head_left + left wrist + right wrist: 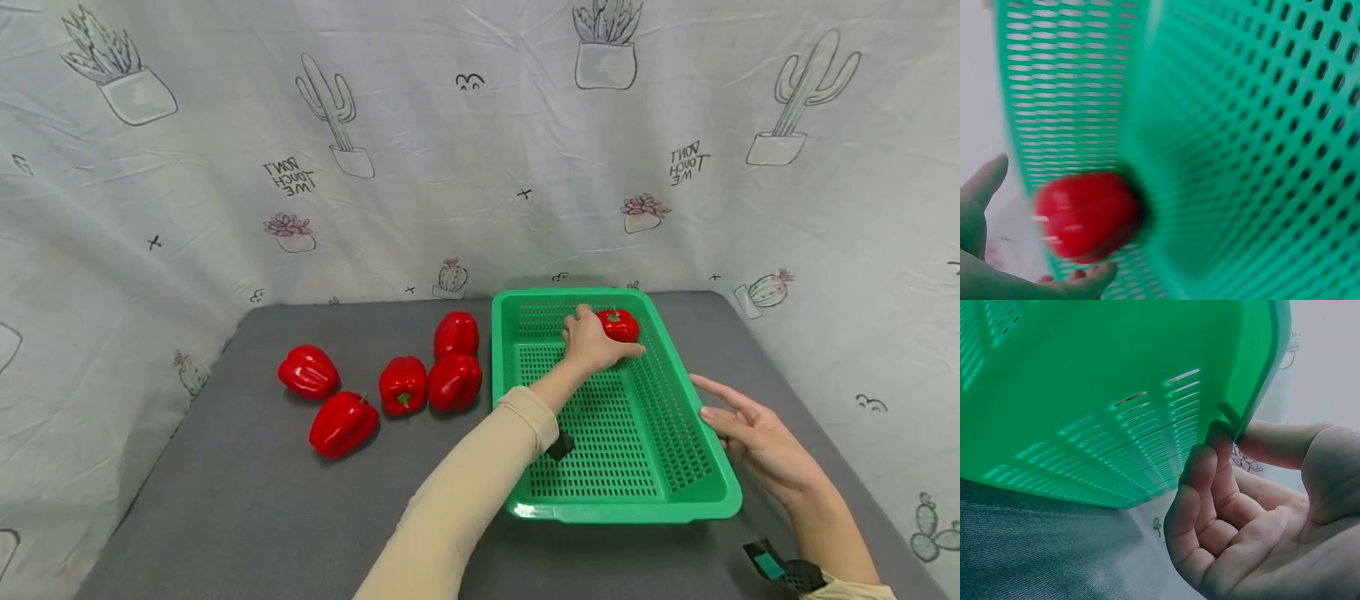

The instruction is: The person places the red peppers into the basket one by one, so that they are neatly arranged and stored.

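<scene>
A green perforated plastic basket (pixel 615 510) stands on the grey table. Inside, a red bell pepper (pixel 619 325) lies in its far right corner. My left hand (pixel 589 342) reaches over the basket beside this pepper, thumb and fingers spread. In the left wrist view, the thumb and fingers (pixel 1088 282) stand around the pepper (pixel 1088 215) without closing on it; whether a fingertip touches is hard to tell. On the right side, my right hand (pixel 765 433) pinches the basket's rim. The right wrist view shows its thumb and curled fingers (pixel 1200 469) at the rim's edge.
Several red bell peppers lie left of the basket: a pair (pixel 456 382) close to its left side, one (pixel 403 386) next to them, and others (pixel 343 425) farther left. A white curtain (pixel 480 167) with cactus drawings hangs behind the table (pixel 247 500).
</scene>
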The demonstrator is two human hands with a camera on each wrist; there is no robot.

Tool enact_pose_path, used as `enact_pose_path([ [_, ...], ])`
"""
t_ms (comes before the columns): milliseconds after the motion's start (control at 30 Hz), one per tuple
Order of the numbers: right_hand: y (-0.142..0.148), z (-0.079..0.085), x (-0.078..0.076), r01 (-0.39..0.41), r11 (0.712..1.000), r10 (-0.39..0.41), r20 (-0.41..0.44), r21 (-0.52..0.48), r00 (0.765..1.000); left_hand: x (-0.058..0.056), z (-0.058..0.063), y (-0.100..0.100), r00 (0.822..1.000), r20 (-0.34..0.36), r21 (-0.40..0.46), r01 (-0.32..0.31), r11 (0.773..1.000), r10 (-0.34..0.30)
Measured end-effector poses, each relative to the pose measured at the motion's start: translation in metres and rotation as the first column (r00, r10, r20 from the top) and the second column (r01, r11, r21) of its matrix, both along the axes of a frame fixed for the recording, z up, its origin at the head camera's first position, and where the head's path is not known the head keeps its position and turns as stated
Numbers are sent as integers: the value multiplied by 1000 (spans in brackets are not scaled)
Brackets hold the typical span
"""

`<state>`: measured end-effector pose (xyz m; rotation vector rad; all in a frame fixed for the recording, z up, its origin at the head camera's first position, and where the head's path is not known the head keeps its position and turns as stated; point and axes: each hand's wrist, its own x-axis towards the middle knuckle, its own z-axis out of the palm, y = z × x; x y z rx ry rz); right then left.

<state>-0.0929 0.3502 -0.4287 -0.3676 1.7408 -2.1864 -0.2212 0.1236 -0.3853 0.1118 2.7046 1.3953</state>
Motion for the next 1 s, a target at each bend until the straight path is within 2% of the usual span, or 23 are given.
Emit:
enact_pose_path([
  [100,-1,-1,2,-3,1000,3,-1,3,1000,8,23,-14,994,-16,-4,111,994,-111],
  [167,-2,-2,3,0,1000,0,-4,13,1000,15,39,-28,979,-28,32,203,979,-202],
  [267,-3,-2,4,17,999,-17,-5,32,1000,27,59,-54,944,-89,85,325,942,-317],
  [333,-3,-2,4,22,999,-21,-6,48,1000,36,69,-73,917,-150,105,387,916,-370],
  [400,-3,-2,4,32,997,-32,-9,65,999,45,77,-96,892,-219,115,427,897,-397],
  [467,-3,-1,4,44,995,-42,-19,86,999,55,79,-120,871,-283,125,448,885,-401],
  [533,-2,0,3,54,992,-50,-38,113,998,66,75,-148,861,-332,135,448,884,-386],
  [567,-2,0,3,54,991,-48,-48,120,998,71,71,-162,862,-348,136,436,890,-369],
  [700,-1,-1,2,52,990,-44,-63,132,997,88,46,-223,869,-399,100,358,929,-292],
  [833,-2,-2,2,74,991,-69,-46,114,997,100,21,-286,875,-439,57,253,966,-203],
  [900,-3,-3,2,76,991,-71,-45,111,996,106,11,-315,892,-427,53,189,981,-149],
  [1000,-3,-4,2,55,993,-49,-50,108,998,117,-4,-350,931,-358,79,100,992,-66],
])
